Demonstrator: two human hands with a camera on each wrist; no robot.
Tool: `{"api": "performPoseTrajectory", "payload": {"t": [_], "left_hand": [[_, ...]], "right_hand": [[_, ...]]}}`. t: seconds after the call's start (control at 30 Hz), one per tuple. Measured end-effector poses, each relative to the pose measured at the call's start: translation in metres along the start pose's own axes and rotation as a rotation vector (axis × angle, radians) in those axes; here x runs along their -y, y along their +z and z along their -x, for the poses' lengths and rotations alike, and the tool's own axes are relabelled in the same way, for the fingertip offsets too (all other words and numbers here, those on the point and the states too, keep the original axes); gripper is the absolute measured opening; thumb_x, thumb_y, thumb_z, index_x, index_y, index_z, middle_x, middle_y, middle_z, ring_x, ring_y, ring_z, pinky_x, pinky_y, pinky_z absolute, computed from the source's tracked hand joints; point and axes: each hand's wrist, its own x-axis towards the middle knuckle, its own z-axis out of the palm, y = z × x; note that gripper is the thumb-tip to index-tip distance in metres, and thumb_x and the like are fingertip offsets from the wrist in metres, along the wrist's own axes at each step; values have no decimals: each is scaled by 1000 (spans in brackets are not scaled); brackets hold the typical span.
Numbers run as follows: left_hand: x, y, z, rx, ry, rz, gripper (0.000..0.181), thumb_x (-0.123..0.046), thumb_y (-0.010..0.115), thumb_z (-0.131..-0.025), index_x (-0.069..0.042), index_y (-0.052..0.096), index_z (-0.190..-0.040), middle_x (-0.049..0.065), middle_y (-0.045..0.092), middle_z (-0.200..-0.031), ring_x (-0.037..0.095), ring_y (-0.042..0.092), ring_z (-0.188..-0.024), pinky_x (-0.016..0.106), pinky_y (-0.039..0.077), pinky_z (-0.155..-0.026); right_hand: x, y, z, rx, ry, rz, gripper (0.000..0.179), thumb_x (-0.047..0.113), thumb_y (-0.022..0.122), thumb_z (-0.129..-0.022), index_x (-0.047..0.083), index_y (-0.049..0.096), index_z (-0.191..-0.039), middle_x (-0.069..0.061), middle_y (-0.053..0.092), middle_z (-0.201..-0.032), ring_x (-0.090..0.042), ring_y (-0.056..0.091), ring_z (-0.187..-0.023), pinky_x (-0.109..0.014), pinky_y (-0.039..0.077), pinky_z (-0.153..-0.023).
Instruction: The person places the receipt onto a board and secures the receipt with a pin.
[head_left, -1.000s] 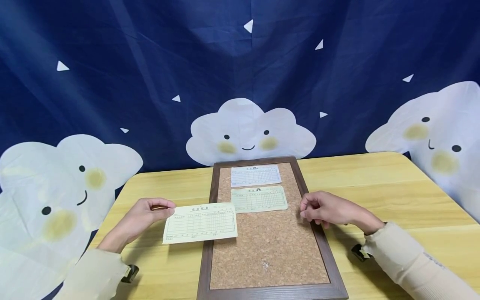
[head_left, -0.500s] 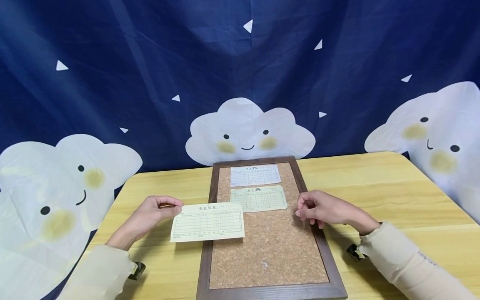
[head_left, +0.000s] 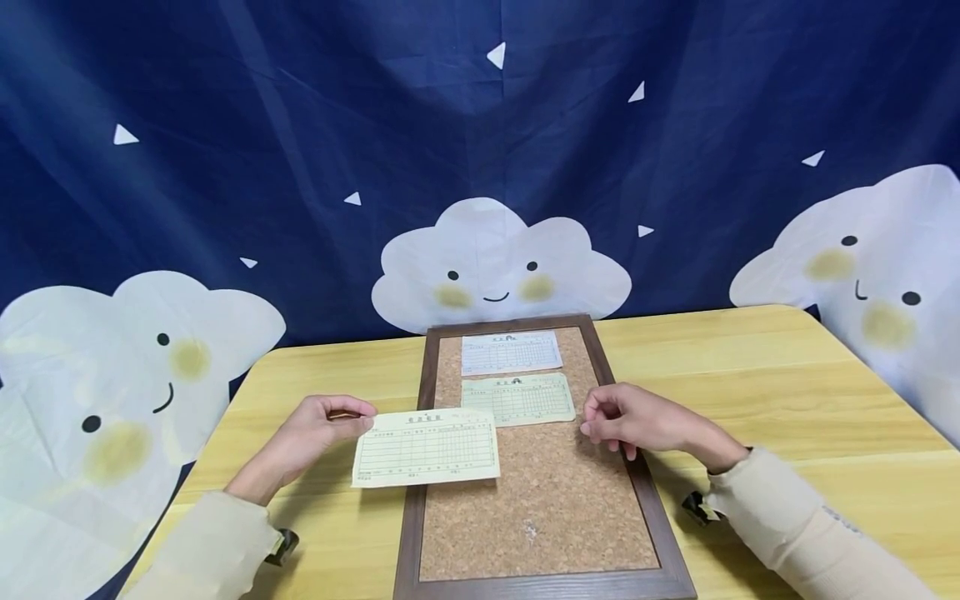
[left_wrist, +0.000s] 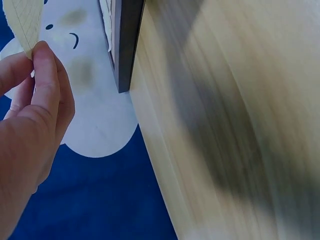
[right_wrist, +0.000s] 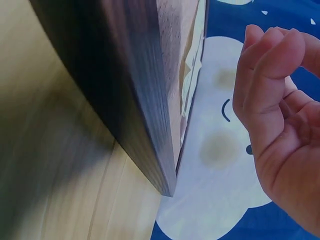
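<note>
My left hand [head_left: 311, 433] pinches the upper left corner of a pale yellow printed form slip [head_left: 426, 450]. The slip hovers over the left frame of a cork board [head_left: 540, 500], its right part above the cork. In the left wrist view, the slip [left_wrist: 22, 22] is seen edge-on between thumb and fingers. My right hand [head_left: 645, 417] is over the board's right edge, fingers curled and fingertips together. Whether something small sits between those fingertips is hidden, also in the right wrist view, where the hand [right_wrist: 280, 100] is beside the frame.
A whitish form slip [head_left: 510, 354] and a greenish-yellow one [head_left: 525, 404] lie on the board's upper part, each with a small dark spot at its top edge. The brown wooden frame [head_left: 547, 583] rests on a wood-grain table [head_left: 750, 358]. A blue cloud-patterned curtain [head_left: 300, 125] hangs behind.
My left hand has carried the yellow form slip rightward, further over the board. The right hand has moved slightly left, toward the cork. The two slips on the board have stayed put.
</note>
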Motion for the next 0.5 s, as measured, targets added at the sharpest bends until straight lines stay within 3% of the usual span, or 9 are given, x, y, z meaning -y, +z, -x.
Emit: {"api": "performPoseTrajectory", "payload": {"t": [0.5], "left_hand": [[-2,13,-9,-11,5,-8,27,-10,71,-91,8,69,-112,10,70,-107,14,62,-96,26,50,-81]], "right_hand": [[4,7,-5,5,0,-28,13,7,62,-96,3,54,-87,-9,61,-76,-11,51,-56,-27,46,-43]]}}
